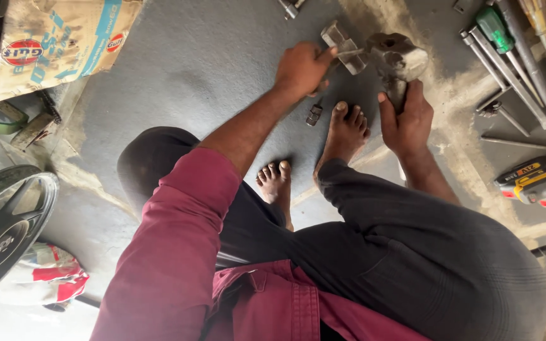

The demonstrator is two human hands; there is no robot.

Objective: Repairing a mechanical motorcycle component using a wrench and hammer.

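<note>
Right, your right hand (pixel 406 120) is clenched on the lower end of the heavy grey metal part (pixel 396 60), which stands on the floor (pixel 191 63) just ahead of your bare foot (pixel 345 129). Your left hand (pixel 301 68) grasps the smaller metal bracket (pixel 347 49), touching that part's left side, possibly a joint. A small socket (pixel 314 115) lies left of the foot.

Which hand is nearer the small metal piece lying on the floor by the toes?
Left. The left hand is just above the small metal piece; the right hand, gripping the heavy metal part, sits farther off beyond the foot.
</note>
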